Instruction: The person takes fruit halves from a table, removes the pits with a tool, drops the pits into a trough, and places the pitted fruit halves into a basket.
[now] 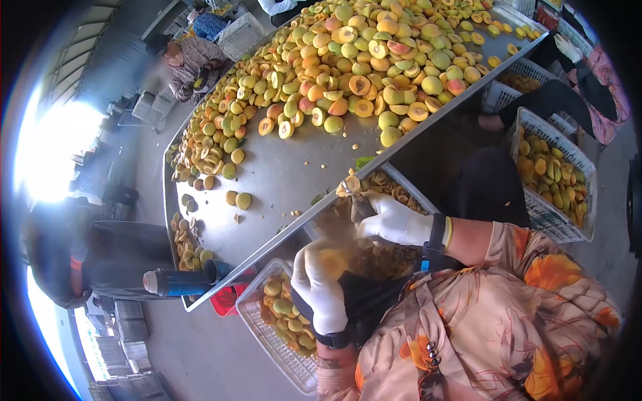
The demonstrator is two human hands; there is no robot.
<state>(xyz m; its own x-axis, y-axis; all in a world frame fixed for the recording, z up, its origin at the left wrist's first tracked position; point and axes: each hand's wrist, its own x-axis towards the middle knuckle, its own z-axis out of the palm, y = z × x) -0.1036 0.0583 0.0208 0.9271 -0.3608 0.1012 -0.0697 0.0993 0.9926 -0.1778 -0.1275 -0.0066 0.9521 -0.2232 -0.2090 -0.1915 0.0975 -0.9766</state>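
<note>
a grey floor [200,354] runs under your work. nearest you, your gloved left hand [319,284] has its fingers curled round a blurred fruit half [334,262], which sits by the fingertips on the side facing your gloved right hand [394,220]. that right hand bends about something dark; whether it pinches it, i cannot tell. below them is a crate of scraps [409,186]. farther off, the metal table [287,167] bears heaped cut fruit [374,60], with a person [200,63] beyond.
</note>
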